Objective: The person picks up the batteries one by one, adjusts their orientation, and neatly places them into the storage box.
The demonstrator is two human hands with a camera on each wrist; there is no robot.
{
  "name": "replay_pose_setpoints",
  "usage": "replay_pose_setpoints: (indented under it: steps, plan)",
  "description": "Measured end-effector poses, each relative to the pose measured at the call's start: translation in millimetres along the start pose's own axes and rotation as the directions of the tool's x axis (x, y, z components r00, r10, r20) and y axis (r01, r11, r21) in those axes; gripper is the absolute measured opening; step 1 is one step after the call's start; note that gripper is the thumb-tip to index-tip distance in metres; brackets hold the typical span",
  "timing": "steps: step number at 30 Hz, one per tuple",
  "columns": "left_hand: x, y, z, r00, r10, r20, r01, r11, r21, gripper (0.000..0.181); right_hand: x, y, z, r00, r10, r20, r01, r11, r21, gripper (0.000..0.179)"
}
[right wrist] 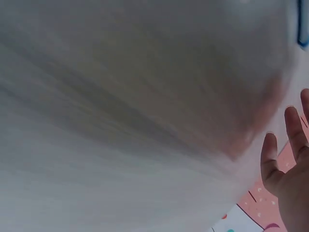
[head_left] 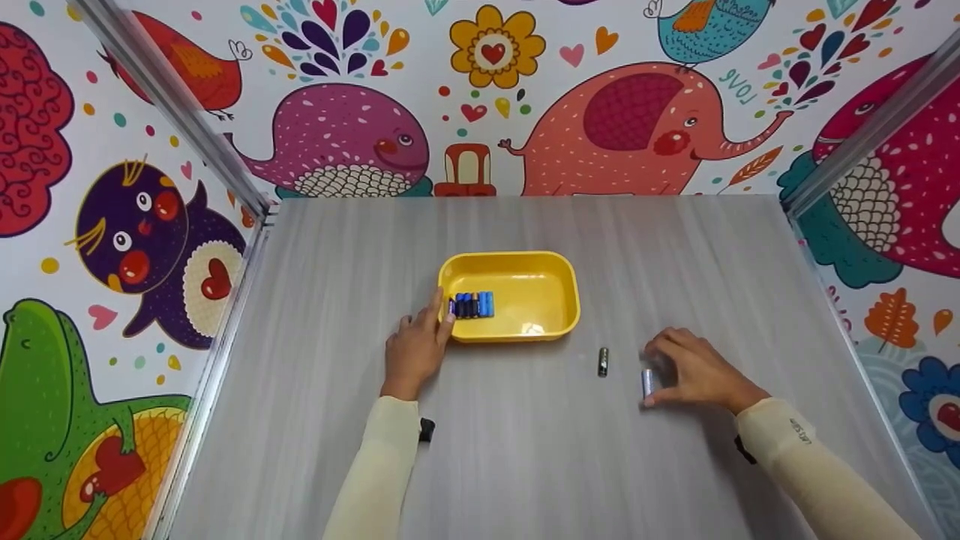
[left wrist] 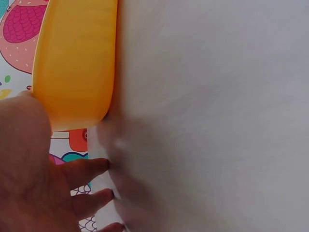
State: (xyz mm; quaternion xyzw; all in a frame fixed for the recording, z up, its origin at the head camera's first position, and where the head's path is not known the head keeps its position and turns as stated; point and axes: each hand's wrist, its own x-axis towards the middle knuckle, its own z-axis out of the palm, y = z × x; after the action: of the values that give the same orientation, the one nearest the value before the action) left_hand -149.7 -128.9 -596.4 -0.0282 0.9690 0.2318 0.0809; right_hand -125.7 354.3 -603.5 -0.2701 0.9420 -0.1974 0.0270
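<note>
A yellow plastic tray [head_left: 510,256] stands on the grey table, with several blue and dark batteries [head_left: 471,305] side by side at its left end. My left hand [head_left: 417,352] holds the tray's front left corner, its thumb over the rim. In the left wrist view the other fingers [left wrist: 89,166] reach down beside the tray to the tabletop. To the right, a silvery battery [head_left: 647,384] lies by my right hand [head_left: 694,371]. The thumb is at its near end and the curved index finger beyond its far end. A black battery [head_left: 603,361] lies between that hand and the tray.
The grey tabletop [head_left: 517,450] is bordered by metal rails [head_left: 214,352] at its sides. Walls with colourful cartoon animals [head_left: 352,142] rise behind and beside it.
</note>
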Motion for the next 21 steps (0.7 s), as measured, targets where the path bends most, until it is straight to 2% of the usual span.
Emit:
replay_pose_setpoints:
  steps: [5,17,21]
  plan:
    - [0.4,-0.5,0.7,1.000,0.002,-0.006,-0.002,1.000,-0.003,0.061,-1.5,0.2,5.5,0.997,0.050,0.062,-0.049,0.999,-0.023,0.078]
    - [-0.7,-0.1,1.3,1.000,0.010,-0.023,-0.010,1.000,-0.002,0.061,3.5,-0.4,10.0,0.998,0.040,0.039,-0.039,0.999,-0.012,0.060]
    - [-0.4,-1.1,1.4,1.000,0.008,-0.017,-0.008,1.000,0.012,0.062,4.7,-1.8,10.5,0.998,0.060,0.035,-0.060,0.998,-0.007,0.058]
